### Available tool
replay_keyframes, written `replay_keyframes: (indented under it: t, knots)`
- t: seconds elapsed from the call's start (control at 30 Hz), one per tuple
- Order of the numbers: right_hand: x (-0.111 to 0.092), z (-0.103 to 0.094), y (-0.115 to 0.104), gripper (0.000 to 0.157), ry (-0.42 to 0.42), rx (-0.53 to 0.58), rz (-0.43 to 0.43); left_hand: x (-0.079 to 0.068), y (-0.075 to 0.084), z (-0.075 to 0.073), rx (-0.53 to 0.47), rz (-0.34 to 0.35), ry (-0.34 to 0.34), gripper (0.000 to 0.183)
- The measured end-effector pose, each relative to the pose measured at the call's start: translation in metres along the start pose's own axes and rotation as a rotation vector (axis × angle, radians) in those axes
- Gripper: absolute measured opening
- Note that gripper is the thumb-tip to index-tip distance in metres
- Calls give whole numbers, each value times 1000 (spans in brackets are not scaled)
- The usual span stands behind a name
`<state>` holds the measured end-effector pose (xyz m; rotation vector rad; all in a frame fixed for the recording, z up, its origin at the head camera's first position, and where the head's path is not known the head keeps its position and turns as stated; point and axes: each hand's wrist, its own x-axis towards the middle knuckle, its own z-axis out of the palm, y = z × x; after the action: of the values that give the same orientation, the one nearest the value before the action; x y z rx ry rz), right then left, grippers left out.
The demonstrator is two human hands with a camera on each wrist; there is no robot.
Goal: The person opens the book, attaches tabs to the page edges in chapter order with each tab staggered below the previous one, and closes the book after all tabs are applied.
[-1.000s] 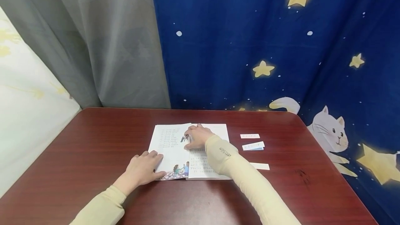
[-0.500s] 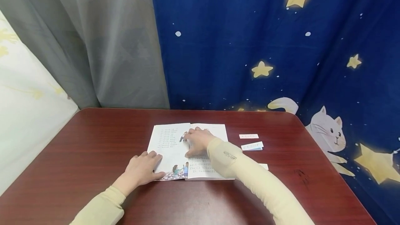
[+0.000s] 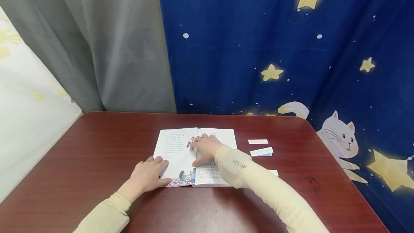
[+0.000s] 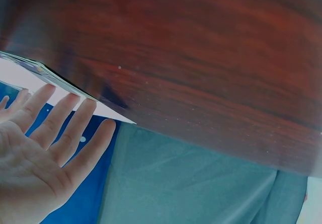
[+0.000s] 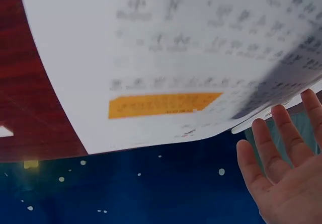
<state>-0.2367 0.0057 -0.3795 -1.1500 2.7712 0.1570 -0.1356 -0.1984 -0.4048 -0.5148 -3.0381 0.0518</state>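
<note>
An open book (image 3: 174, 159) lies on the table, with printed text on both pages and small drawings of people on the left one. My left hand (image 3: 147, 175) rests at the lower left edge of the left page, its fingers spread and fairly straight. Over the inner part of the right page, beside the gutter, lies my right hand (image 3: 206, 149), fingertips close to the fold. In the right wrist view its fingers (image 5: 275, 161) extend loosely past an orange printed strip (image 5: 161, 104) on the page. The right forearm hides part of that page.
The brown table (image 3: 97, 154) carries a paper slip (image 3: 258, 141) right of the book, a folded slip (image 3: 262, 151) below it and a third slip (image 3: 274, 172) partly behind the right sleeve. Grey (image 3: 129, 46) and blue star-patterned (image 3: 226, 46) curtains hang beyond the table.
My right hand has slid a little down along the gutter, toward me, baring more of the top of the right page. The left hand has stayed in place.
</note>
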Motion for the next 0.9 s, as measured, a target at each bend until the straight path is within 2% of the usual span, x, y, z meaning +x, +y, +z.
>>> replay_keyframes:
  t: [0.23,0.6,0.9]
  knots:
    - [-10,4,-5,62,21,-51,-39,-1,1,2,-6,-9,-26,55]
    - [-21,7,-7,62,40,-1,-60,-1,1,-1,-9,-8,-10,53]
    - [-21,5,-6,60,36,27,-61,0,2,-1,-25,-10,-27,55]
